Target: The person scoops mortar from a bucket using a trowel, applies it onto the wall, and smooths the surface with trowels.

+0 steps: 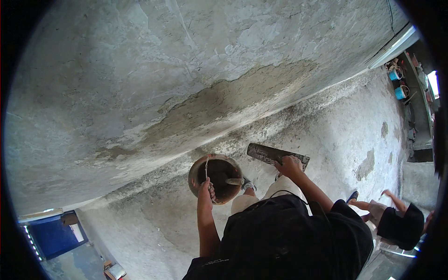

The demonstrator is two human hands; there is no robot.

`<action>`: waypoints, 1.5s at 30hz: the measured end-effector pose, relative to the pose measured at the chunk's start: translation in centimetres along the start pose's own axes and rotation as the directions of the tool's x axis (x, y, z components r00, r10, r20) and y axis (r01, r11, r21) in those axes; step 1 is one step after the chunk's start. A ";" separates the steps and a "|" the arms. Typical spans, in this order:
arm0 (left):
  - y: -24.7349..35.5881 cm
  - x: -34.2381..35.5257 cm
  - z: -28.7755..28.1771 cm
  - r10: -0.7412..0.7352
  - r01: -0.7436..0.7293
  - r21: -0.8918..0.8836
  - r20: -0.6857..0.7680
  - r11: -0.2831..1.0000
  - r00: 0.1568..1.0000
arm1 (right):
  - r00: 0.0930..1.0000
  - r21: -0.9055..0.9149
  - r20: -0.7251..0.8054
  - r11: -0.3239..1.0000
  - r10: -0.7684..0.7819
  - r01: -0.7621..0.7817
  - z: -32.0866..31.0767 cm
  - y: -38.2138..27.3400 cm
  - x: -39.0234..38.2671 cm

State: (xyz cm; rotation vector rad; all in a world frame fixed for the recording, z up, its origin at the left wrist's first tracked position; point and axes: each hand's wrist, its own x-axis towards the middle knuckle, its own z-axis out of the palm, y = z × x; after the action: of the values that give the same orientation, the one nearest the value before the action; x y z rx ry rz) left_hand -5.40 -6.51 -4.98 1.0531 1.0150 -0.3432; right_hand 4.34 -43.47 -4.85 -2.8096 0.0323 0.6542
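Observation:
My left hand is closed round the wire handle of a round, mortar-stained bucket, which hangs in front of my legs. Inside it, a tool's stubby handle leans out toward the right rim; the rest of that tool is hard to make out in the dark interior. With my right hand I grip a long rectangular plastering trowel, its flat face smeared with grey mortar. Ahead is a rough grey wall, with a darker bare patch along its lower part.
A dusty concrete floor meets the wall along a gritty edge. Another person is at the right. Blue buckets stand by shelving at the far right. A blue panel and a small box lie at lower left.

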 end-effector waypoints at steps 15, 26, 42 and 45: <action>-1.2 -0.6 1.9 -0.033 0.033 0.014 0.025 0.999 0.999 | 0.999 0.033 0.026 0.999 0.025 -0.026 -0.2 1.8 0.2; -3.5 -0.8 3.3 -0.009 0.009 -0.021 0.002 1.000 1.000 | 0.995 0.087 0.063 0.993 0.075 -0.080 0.6 7.5 1.5; -10.7 -9.9 16.5 0.227 -0.383 -0.373 -0.399 0.845 0.889 | 0.978 -0.102 0.205 0.995 0.034 -0.013 6.6 43.1 5.3; -12.4 -12.3 19.1 0.245 -0.420 -0.421 -0.409 0.804 0.879 | 0.818 -0.096 0.451 0.930 0.358 -0.354 7.5 48.9 5.3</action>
State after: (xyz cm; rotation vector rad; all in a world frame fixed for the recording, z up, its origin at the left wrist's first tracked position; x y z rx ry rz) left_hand -10.12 -31.37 0.51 0.8004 1.1122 0.4024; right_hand 2.03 -88.69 -25.56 -2.5914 0.4784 1.3992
